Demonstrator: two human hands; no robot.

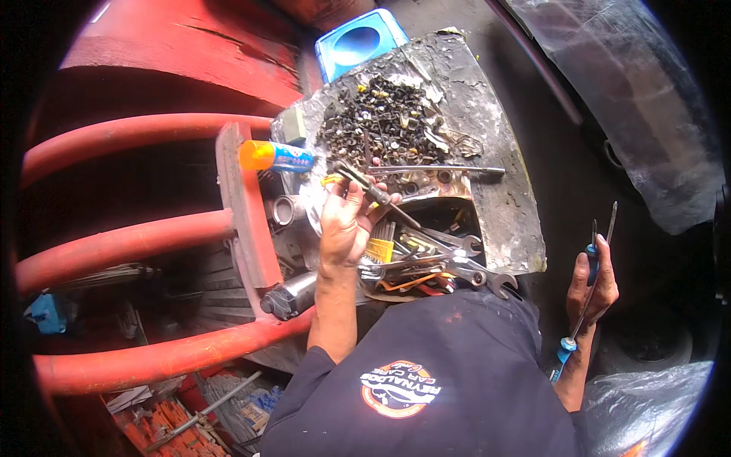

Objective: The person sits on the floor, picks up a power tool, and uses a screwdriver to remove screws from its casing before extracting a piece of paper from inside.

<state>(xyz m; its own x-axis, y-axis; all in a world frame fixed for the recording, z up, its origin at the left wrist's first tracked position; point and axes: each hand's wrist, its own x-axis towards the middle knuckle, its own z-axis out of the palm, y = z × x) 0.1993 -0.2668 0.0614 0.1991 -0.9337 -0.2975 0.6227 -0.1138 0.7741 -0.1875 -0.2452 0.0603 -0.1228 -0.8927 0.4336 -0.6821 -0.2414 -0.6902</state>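
Note:
My left hand [346, 225] is closed around a dark metal rod-shaped tool [378, 195], thicker near its middle. It is over the near side of the workbench, above an open compartment of hand tools; the tool's exact kind is not clear. Out to the right, my right hand [595, 286] grips two screwdrivers. The long screwdriver [564, 352] has a blue handle down by my forearm and its shaft points up past my fingers. The shorter screwdriver [592, 259], also blue-handled, sits between the fingers. Several open-end wrenches [499, 282] lie at the compartment's front edge, close to my body.
A heap of small dark clips and fasteners [381, 114] covers the worn benchtop [506, 190]. A long metal bar [457, 169] lies across it. An orange-capped blue spray can [282, 157] and red tubular frame [137, 244] are left; a blue stool [358, 42] stands behind.

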